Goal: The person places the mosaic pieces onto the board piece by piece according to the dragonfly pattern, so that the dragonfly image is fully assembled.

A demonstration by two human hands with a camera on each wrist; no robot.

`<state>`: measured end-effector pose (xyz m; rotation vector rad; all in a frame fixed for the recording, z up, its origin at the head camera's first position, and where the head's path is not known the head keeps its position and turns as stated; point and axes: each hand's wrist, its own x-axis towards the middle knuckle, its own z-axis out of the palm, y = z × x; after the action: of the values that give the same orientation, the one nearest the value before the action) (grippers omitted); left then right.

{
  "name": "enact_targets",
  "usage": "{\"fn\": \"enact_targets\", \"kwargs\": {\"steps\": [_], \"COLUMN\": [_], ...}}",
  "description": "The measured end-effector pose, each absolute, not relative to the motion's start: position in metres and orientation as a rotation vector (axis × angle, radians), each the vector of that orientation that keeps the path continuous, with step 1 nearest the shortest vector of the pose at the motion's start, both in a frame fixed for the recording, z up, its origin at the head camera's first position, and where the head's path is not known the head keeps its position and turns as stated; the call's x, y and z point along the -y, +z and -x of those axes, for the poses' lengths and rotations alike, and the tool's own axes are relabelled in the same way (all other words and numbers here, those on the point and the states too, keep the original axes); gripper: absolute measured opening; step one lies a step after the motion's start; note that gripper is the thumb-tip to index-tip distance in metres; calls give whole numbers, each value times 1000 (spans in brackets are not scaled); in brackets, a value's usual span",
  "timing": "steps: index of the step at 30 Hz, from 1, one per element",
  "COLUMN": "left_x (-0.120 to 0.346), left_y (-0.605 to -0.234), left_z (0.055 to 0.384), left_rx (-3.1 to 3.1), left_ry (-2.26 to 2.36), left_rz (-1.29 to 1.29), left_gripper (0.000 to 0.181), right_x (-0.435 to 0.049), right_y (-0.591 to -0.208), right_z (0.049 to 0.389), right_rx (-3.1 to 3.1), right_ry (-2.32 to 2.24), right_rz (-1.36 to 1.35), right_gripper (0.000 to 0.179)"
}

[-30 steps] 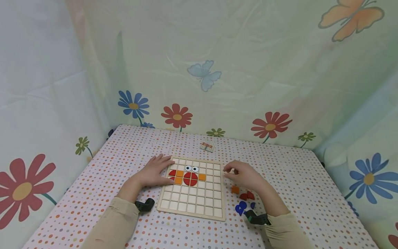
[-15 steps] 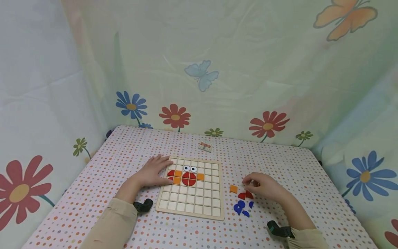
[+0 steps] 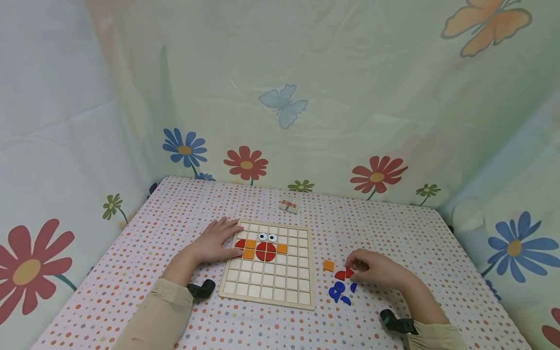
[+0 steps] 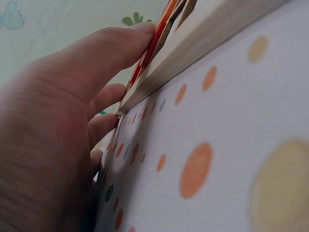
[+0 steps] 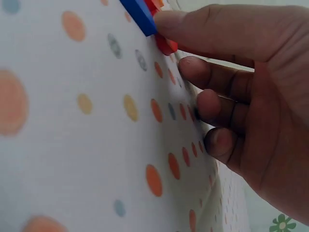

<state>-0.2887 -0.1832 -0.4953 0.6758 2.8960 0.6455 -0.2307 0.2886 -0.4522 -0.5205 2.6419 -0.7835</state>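
A wooden grid board (image 3: 302, 285) lies in front of me, bearing a red circle of quarter tiles (image 3: 262, 248), orange square tiles (image 3: 249, 253) and two eye tiles (image 3: 262, 236). My left hand (image 3: 212, 241) rests with fingers spread on the board's left edge, its thumb (image 4: 111, 46) over a red tile there. To the right of the board, my right hand (image 3: 378, 268) pinches a red quarter-circle tile (image 3: 349, 272) at the tablecloth. In the right wrist view the thumb (image 5: 193, 26) presses at that red tile (image 5: 166, 44); the index fingertip is hidden behind the thumb.
Near the right hand lie another red tile (image 3: 340, 275), a loose orange square (image 3: 328, 265) and several blue rounded tiles (image 3: 339, 287). A small pattern card (image 3: 289, 205) lies beyond the board on the dotted tablecloth (image 3: 245, 325). Printed curtains stand behind and at both sides.
My right hand has moved from the board's right edge out to the right and down onto the red tile. The left hand stays at the board's edge.
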Motion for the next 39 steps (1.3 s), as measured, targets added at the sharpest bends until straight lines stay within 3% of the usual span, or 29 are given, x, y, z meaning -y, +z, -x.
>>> {"fn": "enact_targets", "kwargs": {"steps": [39], "left_x": [184], "left_y": [-494], "left_z": [288], "left_rx": [-2901], "left_ry": [639], "left_rz": [-714], "left_gripper": [81], "right_x": [-268], "right_y": [-440], "right_z": [237], "right_rx": [-2729], "right_ry": [-742], "right_rz": [612], "right_gripper": [17]}}
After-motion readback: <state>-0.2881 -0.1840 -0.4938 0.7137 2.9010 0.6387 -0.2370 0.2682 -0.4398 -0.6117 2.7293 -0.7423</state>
